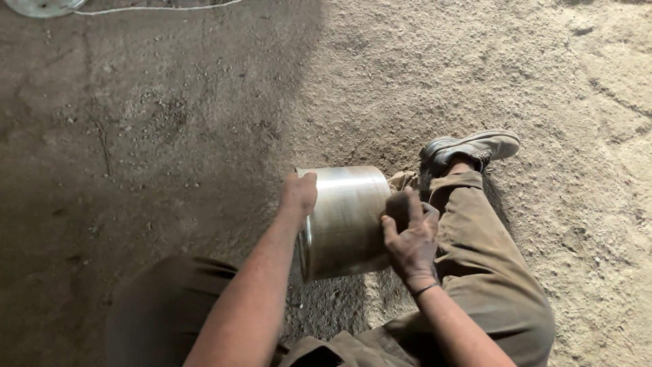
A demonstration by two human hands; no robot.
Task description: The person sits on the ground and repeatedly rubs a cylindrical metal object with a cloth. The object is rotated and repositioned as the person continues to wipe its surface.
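We steady the metal pot [346,221], lying on its side above the sandy floor [204,136] by our knee, left hand [299,194] fingers gripping its rim, while the right hand [409,238] presses evenly, fingers closed on something dark.

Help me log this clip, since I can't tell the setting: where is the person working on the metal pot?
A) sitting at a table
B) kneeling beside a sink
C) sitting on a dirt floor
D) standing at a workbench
C: the metal pot is held between the left hand and right hand over bare dirt ground, with a trousered leg stretched out on it.
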